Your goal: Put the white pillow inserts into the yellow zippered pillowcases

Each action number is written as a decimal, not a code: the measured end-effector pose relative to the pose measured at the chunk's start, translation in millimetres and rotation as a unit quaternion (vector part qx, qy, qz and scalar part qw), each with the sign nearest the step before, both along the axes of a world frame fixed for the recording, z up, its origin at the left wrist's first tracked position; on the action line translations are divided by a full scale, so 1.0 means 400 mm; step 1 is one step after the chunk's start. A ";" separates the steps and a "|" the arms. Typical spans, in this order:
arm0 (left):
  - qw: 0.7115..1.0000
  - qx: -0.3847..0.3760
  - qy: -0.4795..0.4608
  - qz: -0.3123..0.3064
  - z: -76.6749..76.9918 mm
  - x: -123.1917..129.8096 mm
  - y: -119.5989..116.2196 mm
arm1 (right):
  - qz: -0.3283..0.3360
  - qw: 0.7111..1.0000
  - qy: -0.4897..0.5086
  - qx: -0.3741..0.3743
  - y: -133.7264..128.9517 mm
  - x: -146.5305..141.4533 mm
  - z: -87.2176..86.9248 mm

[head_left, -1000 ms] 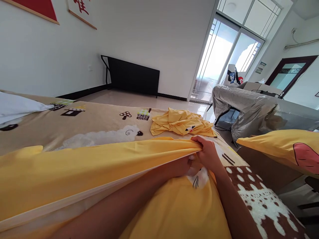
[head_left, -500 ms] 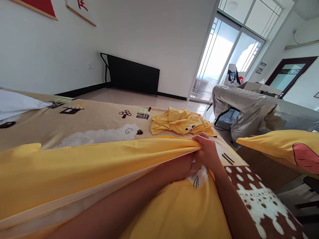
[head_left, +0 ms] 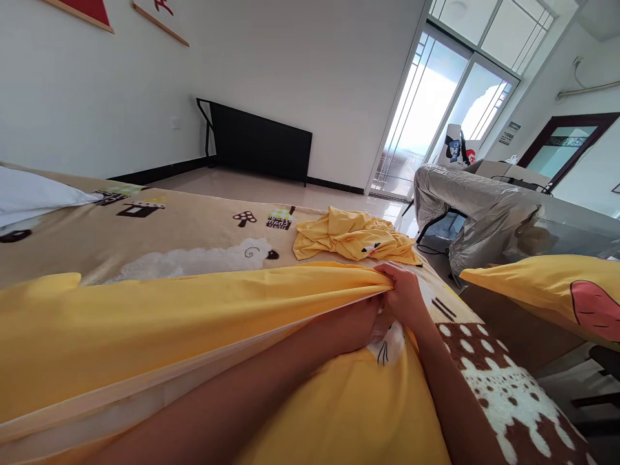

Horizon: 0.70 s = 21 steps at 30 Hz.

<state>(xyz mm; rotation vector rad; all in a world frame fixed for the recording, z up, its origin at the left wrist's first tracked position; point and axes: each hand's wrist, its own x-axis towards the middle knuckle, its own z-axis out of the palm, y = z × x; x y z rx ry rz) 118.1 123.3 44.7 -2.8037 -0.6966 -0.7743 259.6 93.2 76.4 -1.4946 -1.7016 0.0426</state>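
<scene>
A yellow pillowcase (head_left: 194, 310) lies stretched across the front of the bed, its pale edge running from lower left up to my hands. My right hand (head_left: 404, 290) is closed round a gathered bunch of its cloth. My left forearm passes below that edge, between the upper cloth and a lower yellow part printed with a white whiskered animal face (head_left: 387, 345). My left hand (head_left: 365, 323) is curled into a fist just beneath the right one. A whitish bit shows at its fingers; what it grips is partly hidden.
Crumpled yellow cloth (head_left: 356, 236) lies on the patterned bed blanket (head_left: 194, 223), beyond my hands. A white pillow (head_left: 39, 194) is at far left. To the right are a yellow cushion (head_left: 537, 281) and plastic-covered furniture (head_left: 489, 194). A black folded panel (head_left: 259, 142) leans against the wall.
The camera view has shifted very slightly. Both hands and the pillowcase hold practically the same position.
</scene>
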 end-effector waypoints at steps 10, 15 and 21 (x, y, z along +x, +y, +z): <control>0.993 -0.120 0.003 0.022 0.024 0.000 -0.010 | -0.015 0.999 0.007 -0.047 0.000 0.002 0.001; 0.987 -0.159 -0.002 0.018 0.028 0.007 0.000 | -0.008 0.998 0.010 -0.064 0.001 0.003 0.003; 0.985 -0.166 -0.033 -0.018 0.021 0.001 0.005 | 0.010 0.998 0.002 -0.069 0.000 0.004 0.005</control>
